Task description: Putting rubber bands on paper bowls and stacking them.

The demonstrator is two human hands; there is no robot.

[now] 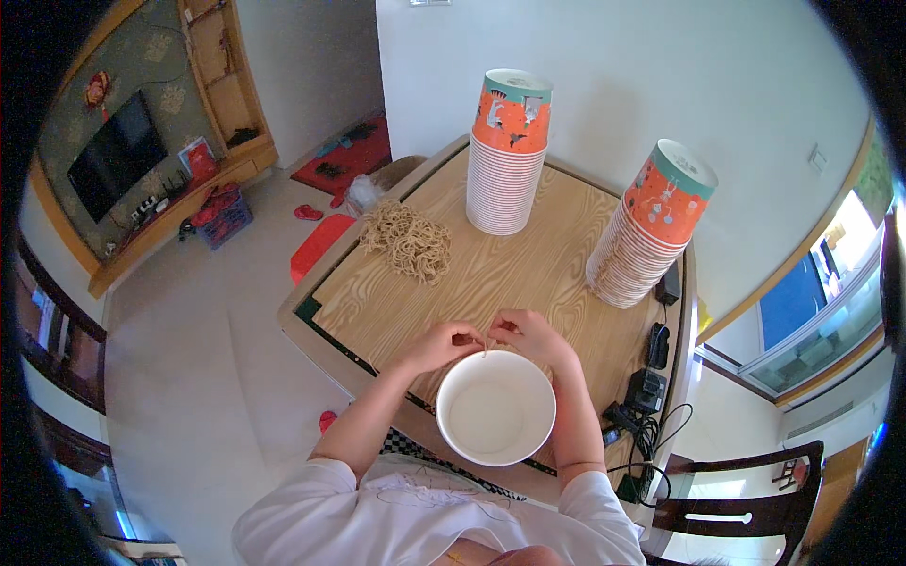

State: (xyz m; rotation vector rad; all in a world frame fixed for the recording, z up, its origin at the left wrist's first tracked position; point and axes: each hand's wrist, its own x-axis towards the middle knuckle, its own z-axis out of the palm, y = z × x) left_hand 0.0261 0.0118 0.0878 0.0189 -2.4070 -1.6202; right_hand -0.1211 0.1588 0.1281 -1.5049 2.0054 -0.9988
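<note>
A white paper bucket (495,407) stands at the table's near edge, close to my body, its open mouth facing up. Just beyond its far rim, my left hand (442,347) and my right hand (530,338) meet with fingertips pinched. Between them runs a short tan string (486,347), which touches the rim; how it passes through or around the rim is too small to make out. A loose heap of tan strings (408,243) lies toward the table's far left.
On the wood-grain table (396,311) stand two tall stacks of upside-down orange and green paper buckets, a far stack (508,156) and a right stack (651,226). Black adapters and cables (646,406) line the right edge. A dark chair (746,500) is at the lower right.
</note>
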